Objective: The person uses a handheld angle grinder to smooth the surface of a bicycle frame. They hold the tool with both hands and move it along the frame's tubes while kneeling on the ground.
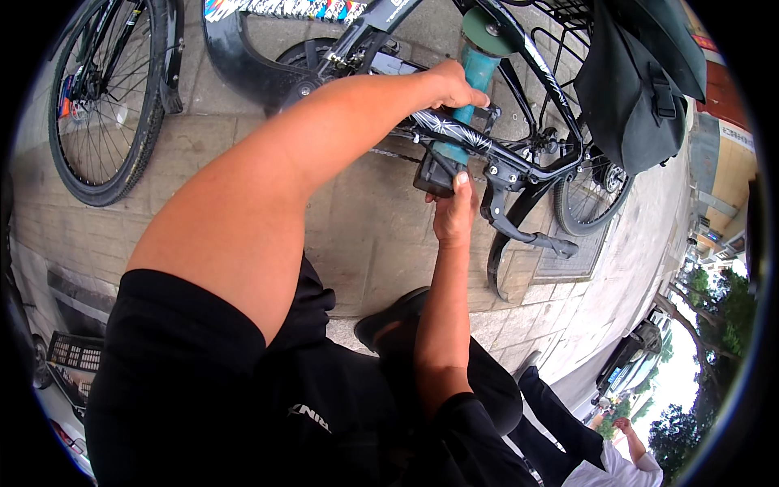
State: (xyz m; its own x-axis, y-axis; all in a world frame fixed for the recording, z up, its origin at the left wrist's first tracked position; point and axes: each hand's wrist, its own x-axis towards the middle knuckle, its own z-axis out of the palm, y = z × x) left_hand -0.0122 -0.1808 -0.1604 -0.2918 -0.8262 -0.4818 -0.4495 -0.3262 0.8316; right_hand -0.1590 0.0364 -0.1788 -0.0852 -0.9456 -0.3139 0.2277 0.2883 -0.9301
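Observation:
A black bicycle frame (519, 166) with white markings stands on stone paving. A teal cylinder (479, 61) with a green cap stands upright against the frame. My left hand (456, 84) is shut around the cylinder's middle. Below it, my right hand (454, 213) reaches up, its thumb and fingers touching a black block-shaped part (434, 172) at the cylinder's lower end, next to the frame. Whether the right hand grips that part or only presses on it is unclear. The cylinder's lower section is partly hidden behind the frame tube.
The bicycle's kickstand (523, 234) and rear wheel (588, 199) are to the right, with a black bag (641, 89) hanging above them. Another bicycle wheel (104, 97) stands at the far left. Another person (621, 454) and a parked car (629, 357) are at the lower right.

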